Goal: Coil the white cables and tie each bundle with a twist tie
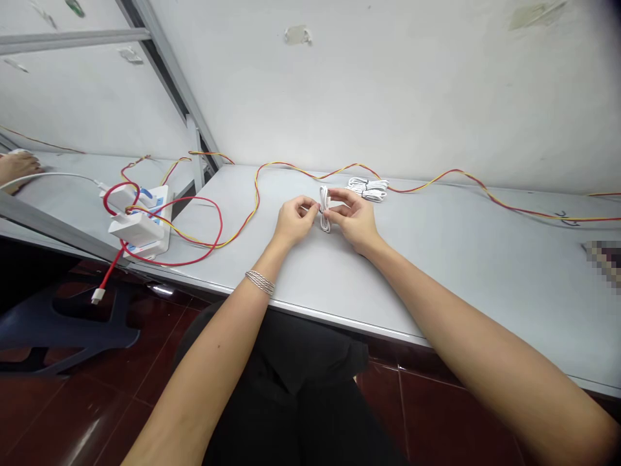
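A small bundle of white cable (325, 223), coiled into a narrow loop, stands upright between my hands above the grey table. My left hand (294, 220) pinches at the left side of its middle, where a dark tie seems to wrap it. From the right, my right hand (356, 219) grips the same bundle between thumb and fingers. Just behind my right hand, several more white cables (367, 188) lie coiled on the table, bound with dark ties. My fingertips hide part of the held bundle's middle.
A white power strip (162, 223) with plugged-in chargers (136, 228) and a looped red cable (220, 217) sits at the left. A red-and-yellow wire (359, 166) runs along the wall. Another person's hand (19, 167) is at the far left, above a blue stool (72, 323).
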Motion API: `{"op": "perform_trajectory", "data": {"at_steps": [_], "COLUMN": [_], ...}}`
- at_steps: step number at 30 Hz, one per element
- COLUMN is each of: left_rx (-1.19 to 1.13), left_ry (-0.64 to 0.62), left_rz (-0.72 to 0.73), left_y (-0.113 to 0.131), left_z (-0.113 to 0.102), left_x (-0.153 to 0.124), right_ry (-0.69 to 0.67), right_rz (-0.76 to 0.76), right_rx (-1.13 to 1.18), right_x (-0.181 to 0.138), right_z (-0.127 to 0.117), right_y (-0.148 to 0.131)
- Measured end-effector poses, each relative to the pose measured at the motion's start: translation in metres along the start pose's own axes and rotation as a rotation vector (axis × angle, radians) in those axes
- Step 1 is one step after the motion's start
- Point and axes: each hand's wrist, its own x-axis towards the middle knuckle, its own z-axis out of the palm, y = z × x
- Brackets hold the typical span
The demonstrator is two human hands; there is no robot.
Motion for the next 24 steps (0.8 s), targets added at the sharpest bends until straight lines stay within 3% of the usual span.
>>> {"op": "perform_trajectory", "data": {"at_steps": [24], "left_rx": [-0.171], "left_ry": [-0.013], "left_rz": [0.006], "left_y": [0.0007], "left_z": [0.0007], "left_x": [0.0002], "right_ry": [0.024], "right_rz": [0.027], "right_rx": [0.009], "right_x": [0.0005], "right_z": [-0.0008], "right_y": [0.0008]}}
